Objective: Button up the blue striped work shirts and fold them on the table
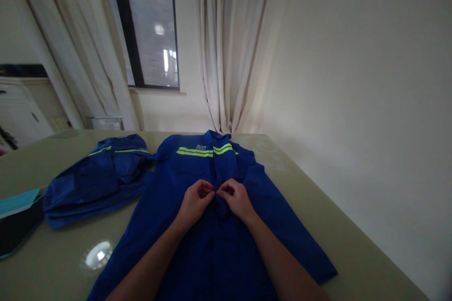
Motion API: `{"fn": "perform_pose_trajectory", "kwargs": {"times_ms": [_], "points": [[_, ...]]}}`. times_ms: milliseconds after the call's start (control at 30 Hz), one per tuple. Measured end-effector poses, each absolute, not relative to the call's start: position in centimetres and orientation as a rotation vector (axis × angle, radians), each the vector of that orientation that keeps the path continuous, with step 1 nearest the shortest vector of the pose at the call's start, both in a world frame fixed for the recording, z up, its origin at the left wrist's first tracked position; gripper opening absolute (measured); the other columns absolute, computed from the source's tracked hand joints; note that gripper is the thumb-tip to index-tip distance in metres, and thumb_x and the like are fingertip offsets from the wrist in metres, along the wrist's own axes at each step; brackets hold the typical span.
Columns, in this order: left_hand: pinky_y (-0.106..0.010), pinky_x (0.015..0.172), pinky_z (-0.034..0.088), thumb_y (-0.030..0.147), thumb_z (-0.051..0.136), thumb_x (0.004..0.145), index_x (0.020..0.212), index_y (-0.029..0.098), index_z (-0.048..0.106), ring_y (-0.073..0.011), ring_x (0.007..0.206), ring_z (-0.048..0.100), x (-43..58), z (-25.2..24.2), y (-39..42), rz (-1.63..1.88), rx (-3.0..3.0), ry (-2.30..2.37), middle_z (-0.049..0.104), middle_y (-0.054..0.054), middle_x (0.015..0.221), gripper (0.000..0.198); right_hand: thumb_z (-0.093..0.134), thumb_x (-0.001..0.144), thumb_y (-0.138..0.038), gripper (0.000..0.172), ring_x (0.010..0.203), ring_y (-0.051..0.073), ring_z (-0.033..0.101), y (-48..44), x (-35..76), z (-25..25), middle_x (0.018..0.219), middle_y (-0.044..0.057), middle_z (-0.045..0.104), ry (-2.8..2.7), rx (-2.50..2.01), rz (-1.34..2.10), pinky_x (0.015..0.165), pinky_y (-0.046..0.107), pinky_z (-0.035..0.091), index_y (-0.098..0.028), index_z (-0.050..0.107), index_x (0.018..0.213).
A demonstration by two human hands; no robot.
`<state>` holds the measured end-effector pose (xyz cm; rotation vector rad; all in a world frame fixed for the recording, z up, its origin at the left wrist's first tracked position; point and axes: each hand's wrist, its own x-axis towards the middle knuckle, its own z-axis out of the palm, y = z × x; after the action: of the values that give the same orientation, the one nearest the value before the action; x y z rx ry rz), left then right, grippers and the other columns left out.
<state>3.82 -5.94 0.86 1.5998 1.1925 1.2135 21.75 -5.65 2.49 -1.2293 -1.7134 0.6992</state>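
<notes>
A blue work jacket point(169, 193) with yellow-green reflective stripes across its chest lies front up, collar at the far end. Over its middle front, my left hand point(198, 200) pinches one side of the front opening. My right hand point(237, 197) does the same from the other side, and the fingertips of both hands nearly meet. Fabric bunches a little beneath them. Above the hands the opening is parted; lower down the two edges run close together. Whatever small fastener may be between the fingers is hidden.
The jacket rests on a glossy greenish table point(282, 160). To its left lies a folded blue garment point(99, 178) with similar stripes. At the left edge a light-blue face mask point(19, 203) sits on a dark flat object point(21, 230). A wall point(370, 103) borders the right side.
</notes>
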Motion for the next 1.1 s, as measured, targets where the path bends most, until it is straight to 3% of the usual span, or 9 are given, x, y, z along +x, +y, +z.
{"fn": "perform_pose_trajectory", "kwargs": {"times_ms": [100, 267, 433, 533, 633, 800, 900, 967, 1100], "points": [[-0.027, 0.067, 0.051, 0.023, 0.063, 0.083, 0.097, 0.022, 0.064, -0.0174, 0.075, 0.068, 4.0, 1.2, -6.5, 1.102, 1.783, 1.265, 0.071, 0.000, 0.081, 0.015, 0.075, 0.075, -0.023, 0.008, 0.062, 0.013, 0.056, -5.0, 21.8, 1.9, 0.067, -0.002, 0.064, -1.606, -1.286, 0.895, 0.059, 0.023, 0.042, -0.018, 0.070, 0.073], [-0.030, 0.079, 0.048, 0.016, 0.055, 0.090, 0.102, 0.027, 0.068, -0.0201, 0.090, 0.067, 4.2, 1.8, -7.9, 0.973, 2.225, 1.467, 0.072, -0.002, 0.096, 0.021, 0.068, 0.080, -0.029, 0.014, 0.050, 0.011, 0.050, -4.5, 22.0, 1.3, 0.059, -0.004, 0.060, -1.575, -1.294, 1.233, 0.051, 0.022, 0.040, -0.017, 0.070, 0.073], [-0.032, 0.084, 0.049, 0.028, 0.045, 0.102, 0.098, 0.026, 0.069, -0.0211, 0.091, 0.068, 3.7, 2.0, -7.5, 0.942, 2.248, 1.497, 0.073, -0.003, 0.097, 0.025, 0.063, 0.082, -0.023, 0.012, 0.060, 0.012, 0.056, -5.0, 22.1, 1.3, 0.069, -0.002, 0.065, -1.748, -1.280, 0.905, 0.057, 0.021, 0.043, -0.018, 0.073, 0.086], [-0.038, 0.091, 0.049, 0.024, 0.038, 0.103, 0.108, 0.023, 0.069, -0.0246, 0.098, 0.066, 3.7, 1.8, -7.1, 0.936, 2.316, 1.633, 0.073, -0.007, 0.102, 0.032, 0.053, 0.077, -0.007, 0.036, 0.070, 0.014, 0.061, -5.0, 22.0, 1.3, 0.083, -0.001, 0.066, -1.751, -1.319, 0.664, 0.068, 0.022, 0.048, -0.020, 0.072, 0.105], [-0.044, 0.103, 0.046, 0.018, 0.042, 0.098, 0.128, 0.020, 0.064, -0.0289, 0.119, 0.061, 4.1, 1.5, -6.9, 0.861, 2.454, 1.771, 0.069, -0.012, 0.126, 0.038, 0.043, 0.074, 0.001, 0.054, 0.088, 0.016, 0.063, -4.8, 22.0, 1.4, 0.094, 0.003, 0.064, -1.753, -1.381, 0.456, 0.086, 0.026, 0.049, -0.022, 0.070, 0.115], [-0.051, 0.121, 0.029, 0.029, 0.046, 0.097, 0.150, 0.024, 0.048, -0.0299, 0.147, 0.041, 4.6, 1.2, -7.8, 0.619, 2.559, 1.724, 0.049, -0.009, 0.156, 0.053, 0.044, 0.095, -0.020, 0.033, 0.096, 0.020, 0.067, -4.7, 21.2, 2.9, 0.100, 0.007, 0.069, -1.713, -1.608, 0.473, 0.089, 0.031, 0.050, -0.018, 0.062, 0.122], [-0.054, 0.121, 0.029, 0.032, 0.042, 0.098, 0.151, 0.024, 0.047, -0.0306, 0.148, 0.039, 4.7, 0.9, -9.6, 0.529, 2.556, 1.708, 0.047, -0.010, 0.158, 0.054, 0.058, 0.093, -0.043, 0.043, 0.100, 0.028, 0.069, -5.1, 20.0, 4.1, 0.108, 0.012, 0.071, -1.821, -1.811, 0.456, 0.086, 0.037, 0.050, -0.018, 0.057, 0.128], [-0.054, 0.122, 0.027, 0.033, 0.041, 0.098, 0.151, 0.022, 0.048, -0.0313, 0.149, 0.037, 4.8, 0.5, -11.3, 0.542, 2.559, 1.724, 0.044, -0.011, 0.160, 0.054, 0.061, 0.091, -0.040, 0.047, 0.103, 0.030, 0.070, -5.6, 19.1, 4.4, 0.116, 0.014, 0.070, -1.924, -1.889, 0.375, 0.083, 0.039, 0.050, -0.021, 0.053, 0.133], [-0.054, 0.119, 0.031, 0.031, 0.045, 0.096, 0.150, 0.020, 0.049, -0.0324, 0.145, 0.042, 4.5, 0.6, -13.9, 0.590, 2.579, 1.712, 0.048, -0.014, 0.157, 0.055, 0.049, 0.098, -0.028, 0.034, 0.102, 0.028, 0.071, -6.8, 18.1, 3.8, 0.124, 0.012, 0.067, -1.923, -1.858, 0.279, 0.079, 0.036, 0.048, -0.027, 0.054, 0.132]]}}
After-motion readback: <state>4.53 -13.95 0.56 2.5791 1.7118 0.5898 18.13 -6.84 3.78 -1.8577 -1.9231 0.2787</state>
